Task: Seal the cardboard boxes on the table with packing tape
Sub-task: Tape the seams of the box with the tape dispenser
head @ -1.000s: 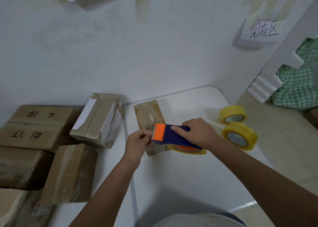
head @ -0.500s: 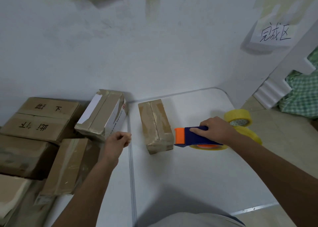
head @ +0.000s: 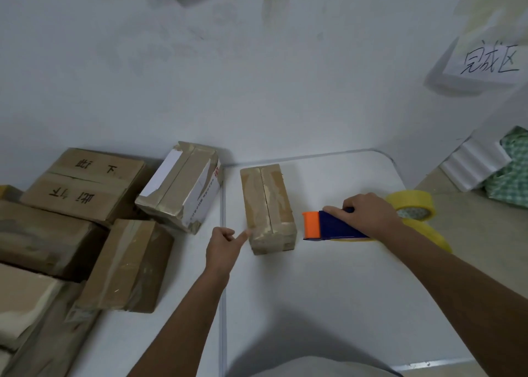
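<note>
Small cardboard box (head: pixel 267 208) lying lengthwise on the white surface (head: pixel 328 291), near its far edge, clear tape down the top seam and over the near end. Left hand (head: pixel 221 248) just beside the box's near-left corner, fingers loosely curled, holding nothing, thumb stretched out toward that corner; contact cannot be told. Right hand (head: pixel 367 215) to the right of the box, curled over the top of a blue tape dispenser (head: pixel 334 225) with an orange front, forefinger laid along its upper edge. Dispenser apart from the box, orange end pointing at its near-right corner, yellowish roll showing under the blue body. Behind the right hand, two yellow tape rolls (head: pixel 413 206) at the surface's right edge, partly hidden by the wrist. To the left, a larger box (head: pixel 183 186) with white sides tilted against the wall, and beyond it a heap of brown boxes (head: pixel 83 182), some with black handwriting, one taped box (head: pixel 128 265) closest. On the wall at upper right, a paper note (head: pixel 490 62) with handwritten characters.
</note>
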{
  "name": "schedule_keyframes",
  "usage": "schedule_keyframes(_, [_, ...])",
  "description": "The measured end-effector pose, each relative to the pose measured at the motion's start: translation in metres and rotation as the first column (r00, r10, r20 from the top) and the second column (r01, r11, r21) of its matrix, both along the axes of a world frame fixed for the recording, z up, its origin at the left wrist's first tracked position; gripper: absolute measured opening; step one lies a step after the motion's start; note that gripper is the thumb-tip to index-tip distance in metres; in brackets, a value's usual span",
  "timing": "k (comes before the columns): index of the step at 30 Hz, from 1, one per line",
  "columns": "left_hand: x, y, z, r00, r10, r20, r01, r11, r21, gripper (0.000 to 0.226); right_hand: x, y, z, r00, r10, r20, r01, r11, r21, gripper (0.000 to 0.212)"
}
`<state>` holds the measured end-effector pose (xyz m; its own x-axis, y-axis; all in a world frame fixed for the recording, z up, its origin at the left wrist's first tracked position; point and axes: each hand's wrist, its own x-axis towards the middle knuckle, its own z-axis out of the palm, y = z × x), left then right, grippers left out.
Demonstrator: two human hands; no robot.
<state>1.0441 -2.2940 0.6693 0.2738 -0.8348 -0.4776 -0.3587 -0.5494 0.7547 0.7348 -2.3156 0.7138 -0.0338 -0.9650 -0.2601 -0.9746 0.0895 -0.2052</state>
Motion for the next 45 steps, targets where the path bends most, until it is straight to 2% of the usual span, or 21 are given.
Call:
schedule_keyframes(12, [-0.016,0.008,-0.018,0.995,0.095,0.017,-0.095,0.995,-0.013,0.055,-0.004,-0.012,-0.009,0.999,0.042,-0.035,-0.041,0.999,0.026,0.062])
schedule_keyframes(19, [-0.015,0.003,-0.022,0.996,0.075,0.039,-0.075,0.997,-0.002,0.055,0.0,-0.016,-0.023,0.998,0.029,-0.064,-0.026,0.999,0.045,0.066])
schedule_keyframes(26, [0.002,-0.023,-0.016,0.995,-0.038,0.095,0.034,0.998,0.045,0.056,0.01,-0.008,-0.033,0.998,-0.028,-0.051,0.03,0.999,0.033,0.071])
schedule_keyframes(32, [0.011,-0.033,-0.016,0.99,-0.139,0.016,0.134,0.977,0.164,0.064,0.012,-0.007,-0.035,0.997,-0.072,-0.028,0.073,0.996,0.055,0.073])
schedule_keyframes(35, [0.017,-0.036,-0.017,0.982,-0.189,0.014,0.182,0.963,0.2,0.054,0.013,-0.008,-0.032,0.997,-0.067,-0.034,0.068,0.996,0.051,0.07])
schedule_keyframes(37, [0.022,-0.04,-0.019,0.988,-0.155,0.02,0.148,0.97,0.194,0.042,0.013,-0.008,-0.03,0.997,-0.06,-0.044,0.062,0.997,0.045,0.07])
schedule_keyframes(40, [0.032,-0.047,-0.018,0.996,-0.038,-0.077,0.055,0.974,0.22,0.042,0.013,-0.008,-0.031,0.997,-0.073,-0.032,0.074,0.996,0.041,0.07])
schedule_keyframes(45, [0.041,-0.051,-0.014,0.984,-0.042,-0.17,0.091,0.953,0.29,0.037,0.014,-0.005,-0.038,0.996,-0.084,-0.019,0.084,0.996,0.031,0.071])
